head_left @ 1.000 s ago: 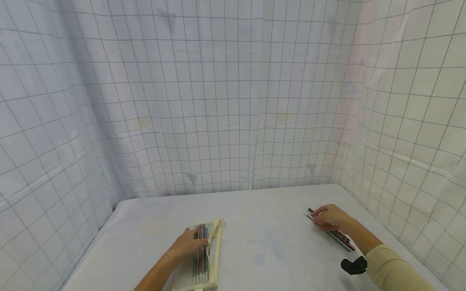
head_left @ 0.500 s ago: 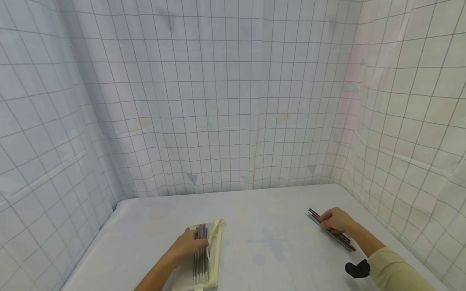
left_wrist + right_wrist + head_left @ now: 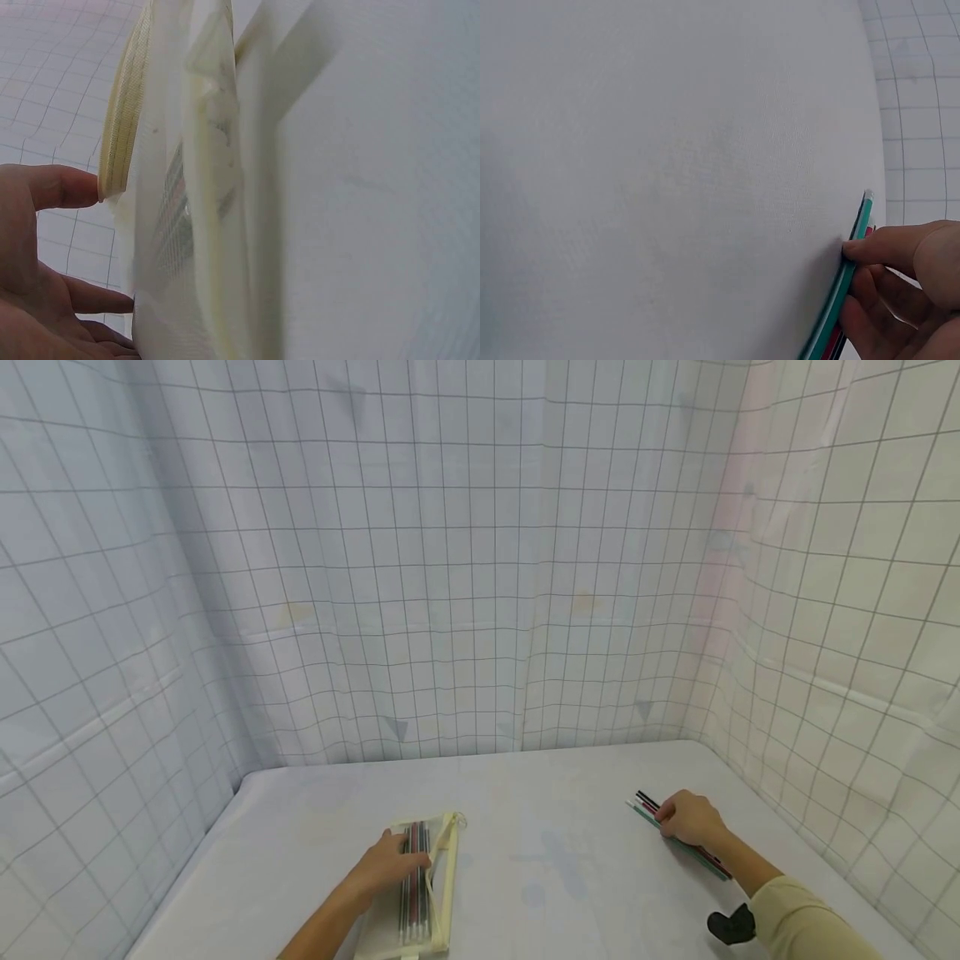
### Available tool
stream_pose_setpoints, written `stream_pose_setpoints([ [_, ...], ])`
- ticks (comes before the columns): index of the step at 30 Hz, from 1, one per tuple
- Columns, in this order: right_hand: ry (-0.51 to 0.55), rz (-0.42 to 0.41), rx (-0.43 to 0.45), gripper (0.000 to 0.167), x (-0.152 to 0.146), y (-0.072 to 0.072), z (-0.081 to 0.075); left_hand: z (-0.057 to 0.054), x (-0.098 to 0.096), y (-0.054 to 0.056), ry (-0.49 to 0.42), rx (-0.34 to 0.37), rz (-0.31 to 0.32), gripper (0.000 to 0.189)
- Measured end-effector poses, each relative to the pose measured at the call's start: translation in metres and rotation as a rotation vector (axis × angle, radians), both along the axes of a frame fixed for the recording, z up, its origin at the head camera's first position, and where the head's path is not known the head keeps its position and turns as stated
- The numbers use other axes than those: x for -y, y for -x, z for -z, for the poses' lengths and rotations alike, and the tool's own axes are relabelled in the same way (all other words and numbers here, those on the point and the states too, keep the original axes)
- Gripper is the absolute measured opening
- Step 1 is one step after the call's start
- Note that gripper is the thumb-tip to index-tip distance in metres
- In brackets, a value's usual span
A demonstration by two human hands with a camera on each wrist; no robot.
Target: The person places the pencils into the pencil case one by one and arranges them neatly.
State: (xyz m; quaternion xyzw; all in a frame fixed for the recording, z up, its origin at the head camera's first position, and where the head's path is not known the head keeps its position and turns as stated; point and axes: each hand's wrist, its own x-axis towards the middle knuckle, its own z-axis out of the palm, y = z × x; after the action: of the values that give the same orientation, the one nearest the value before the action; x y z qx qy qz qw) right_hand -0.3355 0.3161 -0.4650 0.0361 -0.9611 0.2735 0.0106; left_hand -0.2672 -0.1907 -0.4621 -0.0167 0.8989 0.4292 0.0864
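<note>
Right hand [image 3: 688, 820] has shifted along pencils [image 3: 827, 319], fingers pinching them; hold seems set. Left hand [image 3: 384, 862] rests spread on pouch [image 3: 446, 897].

The right hand [image 3: 690, 818] has shifted (slightly) rightward along the pencils [image 3: 707, 862].

You can pass across the white cloth-covered table [image 3: 540, 827] between the cream-edged translucent pouch [image 3: 383, 914] and slim multicoloured pencils [image 3: 703, 861]; white gridded curtains [image 3: 480, 568] block its far edge.
</note>
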Motion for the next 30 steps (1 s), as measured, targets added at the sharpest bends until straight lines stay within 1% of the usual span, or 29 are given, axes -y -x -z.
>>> stream_pose_setpoints([
  [2,-0.005,-0.003,-0.002,0.013,0.0,0.001,0.001,0.0,0.0,0.0,-0.003,-0.003,-0.001,0.084],
  [5,0.016,0.001,0.01,0.013,0.001,0.002,0.0,0.0,0.0,-0.001,-0.005,-0.005,0.001,0.084],
  [11,0.109,-0.001,0.05,0.015,0.006,0.006,-0.01,-0.001,0.001,-0.001,-0.015,-0.005,0.005,0.085],
  [14,0.201,0.002,0.087,0.018,0.008,0.007,-0.013,-0.001,0.002,-0.001,-0.017,-0.01,0.007,0.085],
  [18,0.359,0.015,0.158,0.024,0.01,0.006,-0.015,-0.002,0.001,-0.002,-0.011,-0.004,0.011,0.084],
  [21,0.462,0.009,0.203,0.029,0.011,0.005,-0.014,-0.001,0.0,-0.002,-0.004,0.0,0.011,0.084],
  [26,0.627,0.01,0.268,0.029,0.018,0.006,-0.01,0.0,0.0,-0.001,0.005,-0.002,0.007,0.084],
  [30,0.708,0.032,0.296,0.027,0.03,0.005,-0.01,-0.001,0.0,-0.002,0.003,-0.005,0.005,0.084],
])
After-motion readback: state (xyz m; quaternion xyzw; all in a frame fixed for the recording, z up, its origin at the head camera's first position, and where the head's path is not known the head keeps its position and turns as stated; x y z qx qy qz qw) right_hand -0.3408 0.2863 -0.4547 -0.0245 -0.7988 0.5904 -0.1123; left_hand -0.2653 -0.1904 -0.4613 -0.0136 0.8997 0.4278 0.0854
